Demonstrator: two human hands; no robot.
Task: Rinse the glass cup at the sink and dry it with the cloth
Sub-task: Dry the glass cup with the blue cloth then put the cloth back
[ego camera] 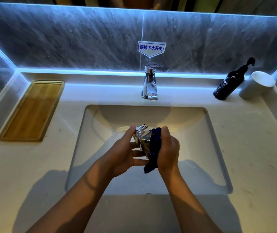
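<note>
Both hands are held over the white rectangular sink basin (210, 148). A faceted clear glass cup (142, 140) is gripped by the left hand (124, 153), fingers curled around it. A dark blue cloth (154, 148) is clasped in the right hand (168, 150) and pressed against the cup.

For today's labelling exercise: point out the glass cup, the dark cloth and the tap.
glass cup (142, 138), head view, on its faceted side wall.
dark cloth (154, 148), head view, on the bunched middle.
tap (149, 83), head view, on the chrome body.

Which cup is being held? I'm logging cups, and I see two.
The faceted glass cup over the sink, held between both hands; the white cup stands untouched beside the dark bottle.
</note>
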